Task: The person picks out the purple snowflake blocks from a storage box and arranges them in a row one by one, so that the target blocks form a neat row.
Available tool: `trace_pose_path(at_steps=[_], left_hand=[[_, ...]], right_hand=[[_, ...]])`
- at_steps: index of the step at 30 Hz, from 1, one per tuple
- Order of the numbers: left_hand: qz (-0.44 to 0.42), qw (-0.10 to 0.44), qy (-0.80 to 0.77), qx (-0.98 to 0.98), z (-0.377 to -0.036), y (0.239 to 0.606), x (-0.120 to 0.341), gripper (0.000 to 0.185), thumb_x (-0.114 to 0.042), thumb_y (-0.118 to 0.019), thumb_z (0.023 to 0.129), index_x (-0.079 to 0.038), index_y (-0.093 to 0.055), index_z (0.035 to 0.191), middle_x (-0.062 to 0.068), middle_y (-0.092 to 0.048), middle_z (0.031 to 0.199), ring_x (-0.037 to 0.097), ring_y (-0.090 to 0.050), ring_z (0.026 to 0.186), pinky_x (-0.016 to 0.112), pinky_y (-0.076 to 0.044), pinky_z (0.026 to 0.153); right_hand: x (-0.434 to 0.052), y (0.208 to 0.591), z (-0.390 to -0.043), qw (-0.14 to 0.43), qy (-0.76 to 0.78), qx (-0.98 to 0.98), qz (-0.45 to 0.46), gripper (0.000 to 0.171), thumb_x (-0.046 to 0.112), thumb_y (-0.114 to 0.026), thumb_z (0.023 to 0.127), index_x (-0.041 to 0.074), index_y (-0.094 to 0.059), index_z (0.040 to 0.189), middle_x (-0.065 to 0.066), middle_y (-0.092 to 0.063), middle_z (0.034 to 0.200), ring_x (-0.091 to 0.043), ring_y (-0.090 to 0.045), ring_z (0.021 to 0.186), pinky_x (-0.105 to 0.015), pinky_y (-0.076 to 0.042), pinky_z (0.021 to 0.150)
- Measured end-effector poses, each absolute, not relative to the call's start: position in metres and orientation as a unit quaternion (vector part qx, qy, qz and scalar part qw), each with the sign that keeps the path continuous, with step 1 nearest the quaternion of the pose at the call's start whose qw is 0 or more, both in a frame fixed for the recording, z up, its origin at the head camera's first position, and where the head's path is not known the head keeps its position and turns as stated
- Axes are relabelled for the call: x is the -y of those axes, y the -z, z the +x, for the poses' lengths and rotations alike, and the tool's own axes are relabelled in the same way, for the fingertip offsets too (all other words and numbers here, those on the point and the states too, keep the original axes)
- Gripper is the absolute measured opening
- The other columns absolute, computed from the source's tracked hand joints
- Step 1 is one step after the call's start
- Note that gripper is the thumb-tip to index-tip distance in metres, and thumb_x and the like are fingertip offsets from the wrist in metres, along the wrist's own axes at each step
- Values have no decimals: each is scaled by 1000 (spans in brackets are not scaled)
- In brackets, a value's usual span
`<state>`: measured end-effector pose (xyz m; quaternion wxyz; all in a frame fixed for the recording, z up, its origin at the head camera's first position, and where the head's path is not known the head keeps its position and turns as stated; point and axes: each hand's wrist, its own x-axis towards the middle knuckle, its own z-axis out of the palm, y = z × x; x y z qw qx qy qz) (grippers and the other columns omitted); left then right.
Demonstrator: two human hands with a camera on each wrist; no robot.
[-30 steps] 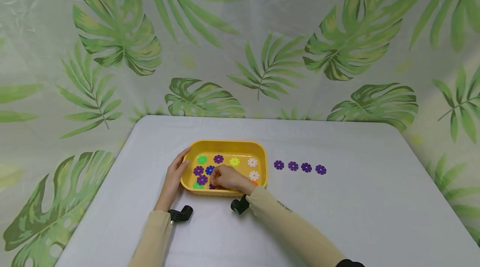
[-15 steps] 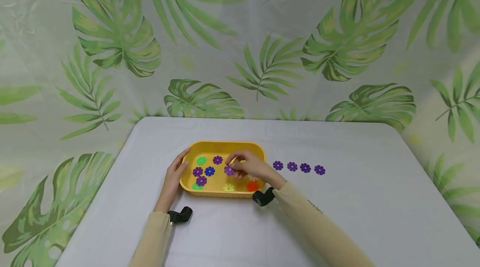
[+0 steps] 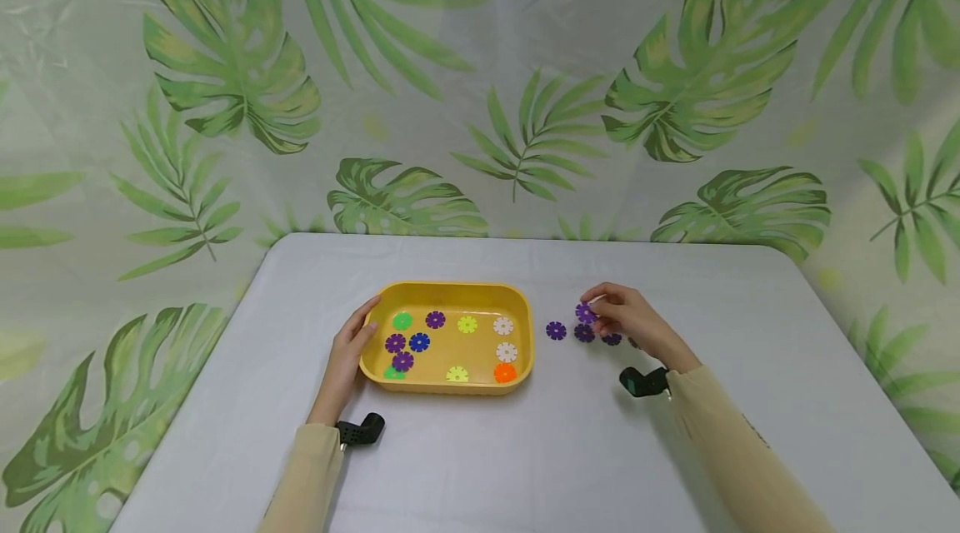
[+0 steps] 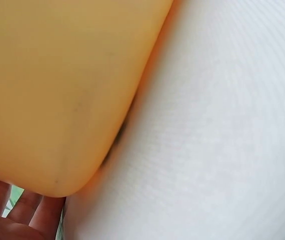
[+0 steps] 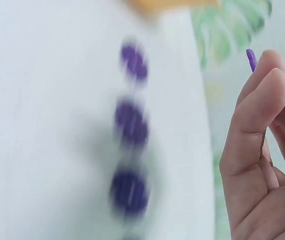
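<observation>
My right hand hovers over the table to the right of the tray and pinches a purple flower disc between thumb and fingers; in the right wrist view only the disc's edge shows above the fingertips. Below it lies a row of purple discs, blurred in the right wrist view; my hand partly hides that row. My left hand rests with straight fingers against the left end of the yellow tray.
The tray's outer wall fills the left wrist view. Inside the tray lie several flower discs: purple, blue, green, yellow, white, orange. A leaf-print curtain hangs behind the white table.
My right hand picked a purple disc out of the tray, carried it right over the rim and now holds it above the row on the table. The left hand stayed put.
</observation>
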<state>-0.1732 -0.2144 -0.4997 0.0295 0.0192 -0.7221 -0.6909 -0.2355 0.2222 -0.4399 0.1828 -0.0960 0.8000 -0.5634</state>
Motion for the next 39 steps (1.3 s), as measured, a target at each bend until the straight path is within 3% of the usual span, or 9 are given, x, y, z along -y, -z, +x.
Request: trace_pose_path(at_steps=[10, 19, 23, 28, 39], left_hand=[[14, 22, 699, 715, -166, 484, 210, 44, -14, -42, 103, -11, -39, 147, 4, -30, 153, 17, -19, 142, 34, -18, 115], [18, 31, 695, 718, -172, 498, 213, 43, -19, -43, 103, -16, -41, 146, -3, -33, 151, 9, -22, 140, 27, -22, 113], [17, 33, 695, 718, -171, 497, 213, 43, -18, -43, 103, -15, -41, 146, -3, -33, 151, 9, -23, 140, 26, -22, 113], [20, 33, 696, 717, -171, 498, 213, 43, -17, -43, 103, -16, -41, 146, -3, -34, 151, 9, -24, 139, 26, -22, 113], [19, 34, 694, 719, -172, 498, 214, 43, -19, -43, 103, -16, -42, 146, -3, -34, 151, 10, -22, 140, 29, -21, 114]], right_hand=[[-315, 466, -221, 152, 546, -823, -17, 33, 8, -44, 99, -16, -45, 123, -10, -57, 89, -12, -58, 68, -27, -55, 65], [-328, 475, -214, 129, 453, -882, 9, 27, 4, -43, 98, -15, -50, 116, -18, -61, 92, -16, -62, 64, -28, -55, 57], [-321, 470, -215, 115, 418, -901, 16, 27, 7, -42, 98, -12, -52, 115, -20, -59, 94, -16, -60, 64, -27, -54, 56], [-297, 457, -223, 109, 483, -869, -9, 31, 8, -43, 99, -13, -49, 120, -27, -57, 101, -16, -61, 67, -29, -56, 62], [-187, 424, -243, 191, 572, -792, -101, 34, 16, -45, 102, -10, -49, 123, -26, -51, 109, -25, -60, 79, -33, -56, 76]])
